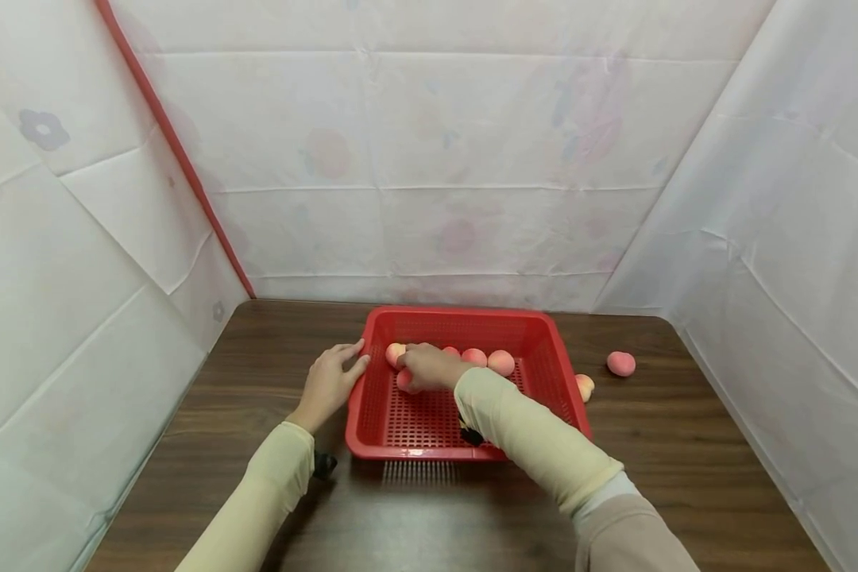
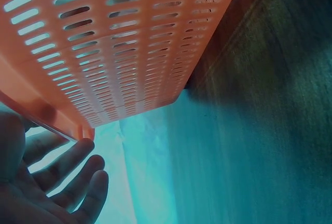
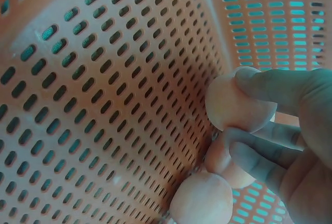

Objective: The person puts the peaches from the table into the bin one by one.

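Observation:
A red perforated plastic basket [image 1: 415,453] stands on the table with several pink-and-yellow peaches inside. My right hand [image 1: 432,367] reaches into its left part and pinches a peach [image 3: 236,102] between thumb and fingers; in the head view this peach [image 1: 405,381] shows just below the hand. Beside it lie another peach [image 1: 395,353] and, towards the middle, a row with a peach [image 1: 474,357] and a peach [image 1: 501,363]. My left hand [image 1: 329,385] rests against the basket's left rim, its fingers loosely extended in the left wrist view.
To the right of the basket, a pink peach [image 1: 621,364] lies on the brown wooden table [image 1: 679,445]. A yellowish peach [image 1: 584,387] sits close against the basket's right side. White sheeting [image 1: 457,159] walls off the back and both sides.

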`<state>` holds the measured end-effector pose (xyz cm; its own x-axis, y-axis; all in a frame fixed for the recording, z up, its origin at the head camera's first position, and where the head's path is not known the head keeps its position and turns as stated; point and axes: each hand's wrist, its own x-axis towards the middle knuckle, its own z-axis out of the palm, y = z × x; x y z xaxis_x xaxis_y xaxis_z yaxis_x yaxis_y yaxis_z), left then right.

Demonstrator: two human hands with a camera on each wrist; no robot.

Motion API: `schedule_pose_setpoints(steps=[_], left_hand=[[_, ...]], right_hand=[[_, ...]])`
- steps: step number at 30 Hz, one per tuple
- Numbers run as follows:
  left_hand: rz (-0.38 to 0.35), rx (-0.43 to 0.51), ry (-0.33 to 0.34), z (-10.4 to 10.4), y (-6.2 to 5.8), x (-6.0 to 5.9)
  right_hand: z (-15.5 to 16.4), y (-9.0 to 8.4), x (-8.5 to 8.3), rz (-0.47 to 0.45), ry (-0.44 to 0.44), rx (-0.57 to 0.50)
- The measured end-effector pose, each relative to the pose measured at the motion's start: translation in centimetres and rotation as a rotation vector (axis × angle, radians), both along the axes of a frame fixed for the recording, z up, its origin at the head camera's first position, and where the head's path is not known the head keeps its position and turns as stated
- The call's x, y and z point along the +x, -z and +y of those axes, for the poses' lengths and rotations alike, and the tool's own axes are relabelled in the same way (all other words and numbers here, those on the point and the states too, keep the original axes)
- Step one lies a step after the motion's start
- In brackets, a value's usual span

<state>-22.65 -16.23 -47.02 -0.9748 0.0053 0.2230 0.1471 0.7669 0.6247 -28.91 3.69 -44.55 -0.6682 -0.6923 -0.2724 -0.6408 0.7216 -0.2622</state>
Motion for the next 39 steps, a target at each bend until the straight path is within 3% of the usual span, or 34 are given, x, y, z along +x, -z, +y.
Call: schedule_pose_setpoints(steps=[5, 18, 39], left_hand=[[-0.006, 0.008, 0.003, 0.0, 0.0, 0.1], [0.007, 0.018, 0.002, 0.1, -0.2, 0.0], [-0.018, 0.018, -0.001, -0.1, -0.1, 0.2]], right_hand=[[-0.6, 0.6, 0.0, 0.042, -0.057, 0.014], [-1.6, 0.6, 0.1, 0.080, -0.038, 0.071], [-0.9, -0.4, 0.5, 0.087, -0.039, 0.018]])
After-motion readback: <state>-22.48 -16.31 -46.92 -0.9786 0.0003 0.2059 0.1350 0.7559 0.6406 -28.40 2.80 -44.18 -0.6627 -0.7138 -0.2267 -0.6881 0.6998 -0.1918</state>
